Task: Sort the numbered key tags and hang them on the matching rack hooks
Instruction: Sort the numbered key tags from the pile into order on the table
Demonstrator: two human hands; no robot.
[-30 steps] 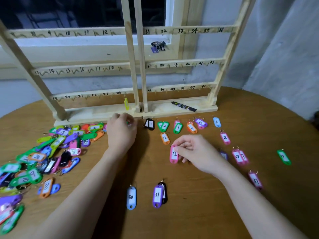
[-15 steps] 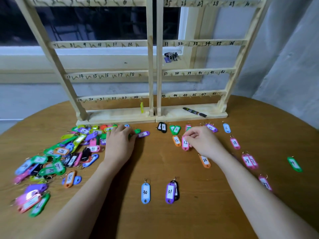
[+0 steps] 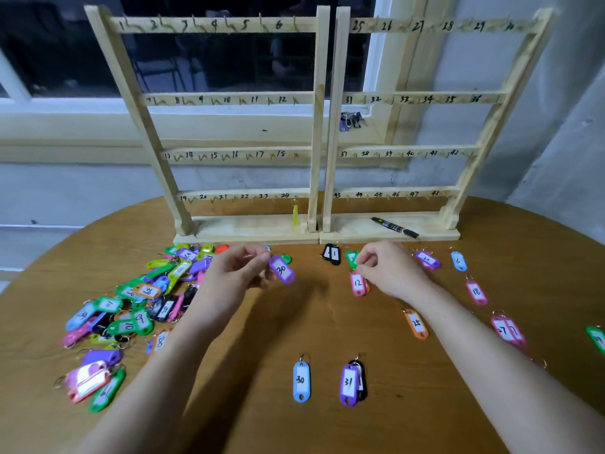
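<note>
Pinching a purple tag (image 3: pixel 282 269) marked 30 by its ring end, the left hand (image 3: pixel 240 268) holds it just above the worktop (image 3: pixel 327 430), near the far edge and just in front of the base of the left rack (image 3: pixel 209 126). The right hand (image 3: pixel 388 269) has its fingertips curled around a green tag (image 3: pixel 352 258) lying flat near the base of the right rack (image 3: pixel 422 126); its number is hidden, so whether it matches anything cannot be told.

A blue tag (image 3: pixel 301 381), also marked 30, lies toward the near edge, beside a purple tag marked 31 (image 3: pixel 349 384). A pink tag marked 12 (image 3: pixel 357 284) touches the right hand's underside. A loose heap of unsorted tags (image 3: pixel 131 306) spreads along the left edge. More sorted tags lie in a scattered row toward the right edge. One yellow tag (image 3: pixel 295 214) hangs from the lowest rail of the left rack, at hook 24. A marker pen (image 3: pixel 394 227) rests on the right rack's base.

Likely risks: two tags read 30, so one could be a misread 36 or 39, and hanging it on the wrong hook would spoil the sort. The thin ring could slip from the pinch. The right wrist could sweep the 12 tag out of place.
</note>
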